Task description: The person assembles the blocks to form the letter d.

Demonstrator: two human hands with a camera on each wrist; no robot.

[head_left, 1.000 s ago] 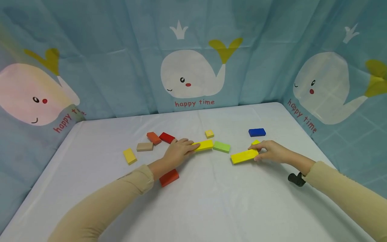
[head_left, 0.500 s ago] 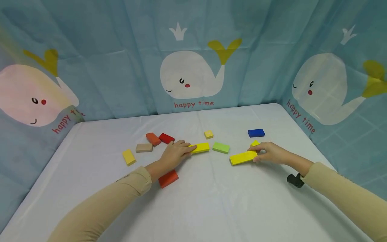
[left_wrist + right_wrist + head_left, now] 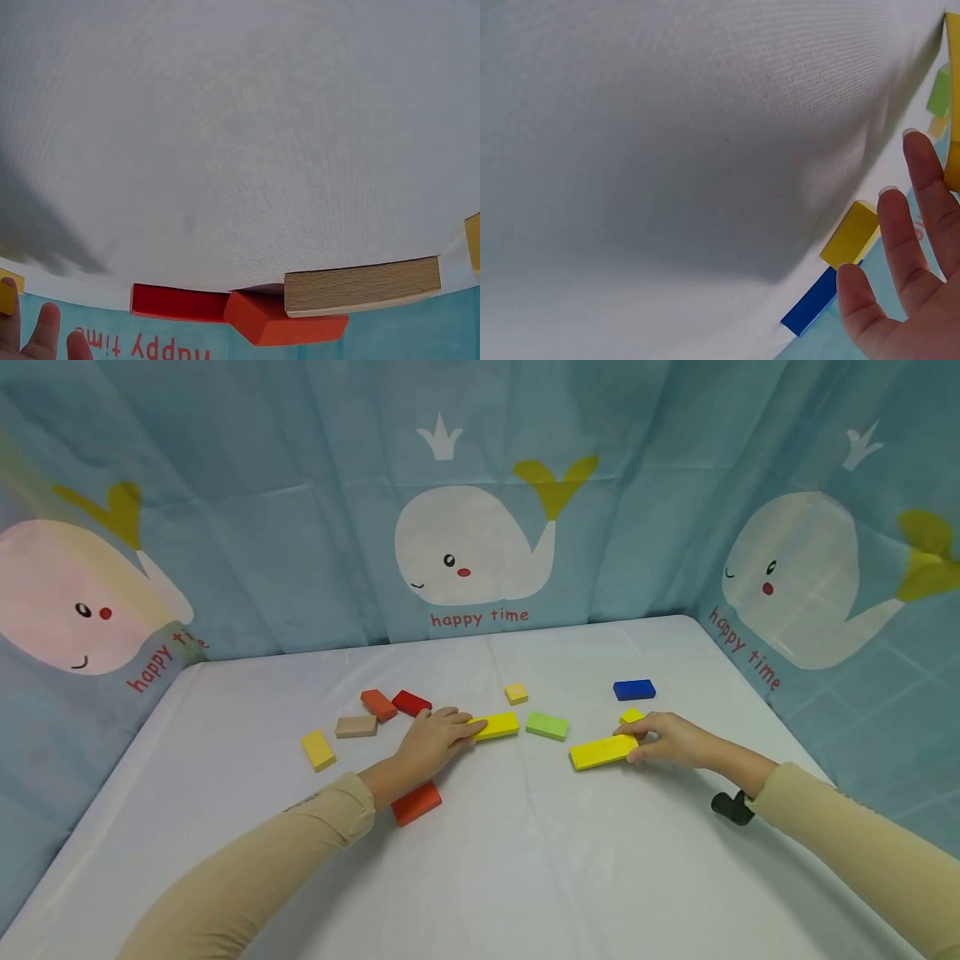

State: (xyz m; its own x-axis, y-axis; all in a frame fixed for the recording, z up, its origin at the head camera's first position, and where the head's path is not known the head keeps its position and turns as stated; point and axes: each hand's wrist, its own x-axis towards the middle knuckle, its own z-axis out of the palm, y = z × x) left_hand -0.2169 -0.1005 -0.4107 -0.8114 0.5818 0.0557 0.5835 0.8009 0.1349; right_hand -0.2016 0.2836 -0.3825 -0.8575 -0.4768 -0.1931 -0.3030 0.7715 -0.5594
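Observation:
My left hand (image 3: 435, 745) grips the left end of a long yellow block (image 3: 498, 726) between thumb and fingers, low over the table. In the left wrist view only some fingertips (image 3: 46, 322) show at the lower left corner. My right hand (image 3: 675, 739) pinches the right end of a second long yellow block (image 3: 602, 752), which sits nearer to me. The right wrist view shows its other fingers (image 3: 901, 240) spread apart. Between the two long blocks, farther back, lies a light green block (image 3: 547, 727). Behind my right fingers a smaller yellow block (image 3: 632, 716) is partly hidden.
A blue block (image 3: 634, 690) and a small pale yellow block (image 3: 516, 694) lie farther back. Left are a dark red block (image 3: 412, 702), orange block (image 3: 378, 705), wooden block (image 3: 356, 727) and yellow block (image 3: 318, 751). A red block (image 3: 417, 803) lies under my left forearm.
My left hand has drawn its yellow block slightly left and nearer, widening the gap to the green block. My right hand and its block have hardly moved.

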